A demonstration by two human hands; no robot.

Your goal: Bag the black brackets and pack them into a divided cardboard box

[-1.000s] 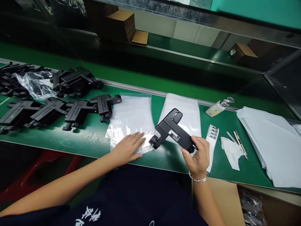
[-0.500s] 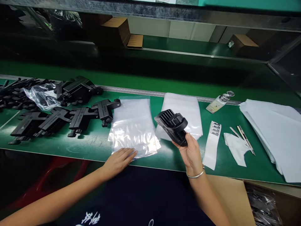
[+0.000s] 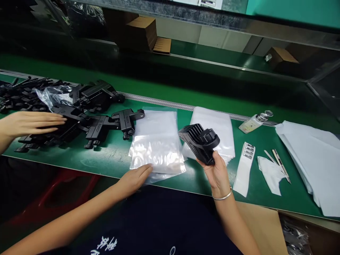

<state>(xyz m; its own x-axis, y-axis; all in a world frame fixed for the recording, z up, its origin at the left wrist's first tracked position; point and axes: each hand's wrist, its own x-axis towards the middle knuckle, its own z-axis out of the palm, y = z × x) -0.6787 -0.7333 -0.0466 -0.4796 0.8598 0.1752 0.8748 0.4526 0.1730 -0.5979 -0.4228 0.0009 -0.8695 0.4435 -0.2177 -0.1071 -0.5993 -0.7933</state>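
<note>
At the near side, a cardboard flap (image 3: 261, 226) shows below the right part of the green bench (image 3: 111, 159). The left hand (image 3: 136, 179) rests at the near edge of a stack of clear bags (image 3: 156, 141), fingers straight and together; its thumb is hidden, so I cannot tell whether it pinches anything. The right hand (image 3: 216, 173) grips the lower end of a black device (image 3: 199, 143), which is tilted above the bench, its ribbed face and round knob showing, in front of a stack of whitish sheets (image 3: 225, 136). To the right of that hand lies a label strip (image 3: 243, 173).

Over on the left, a co-worker's hand (image 3: 32, 122) reaches over a row of similar black units (image 3: 97, 127). Farther back are a pile of black parts (image 3: 18, 95) and, on the right, a bottle (image 3: 251, 124). Beyond, a cardboard stack (image 3: 145, 23) stands on a shelf.
</note>
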